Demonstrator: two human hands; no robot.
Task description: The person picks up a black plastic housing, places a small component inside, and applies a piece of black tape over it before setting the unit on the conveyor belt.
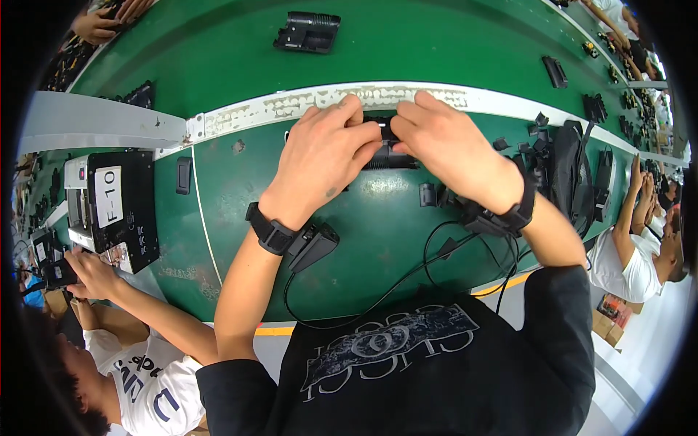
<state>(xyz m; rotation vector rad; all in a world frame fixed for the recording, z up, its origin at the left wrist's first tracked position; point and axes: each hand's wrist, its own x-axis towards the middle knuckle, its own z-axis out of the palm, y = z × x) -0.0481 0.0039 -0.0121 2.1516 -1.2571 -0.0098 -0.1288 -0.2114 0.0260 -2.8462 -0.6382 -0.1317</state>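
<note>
Both hands are closed on a black plastic housing [391,161] with a ribbed lower part, near the white strip across the green bench. My left hand [325,147] has its fingers bent, with thumb and forefinger at the housing's left side. My right hand [445,138] pinches its right side, the thumb close to the left one. The fingers cover much of the housing, and a small part between the fingertips is too hidden to name. Dark straps with black boxes sit on my wrists, the left box [315,245] trailing a cable.
Beyond the white strip [262,107] lie a black housing shell [308,32] and a smaller black part [555,72]. Small black pieces [534,149] and a black bag [569,167] are at right. A black-and-white machine [113,207] stands left, near a co-worker's hand [93,274].
</note>
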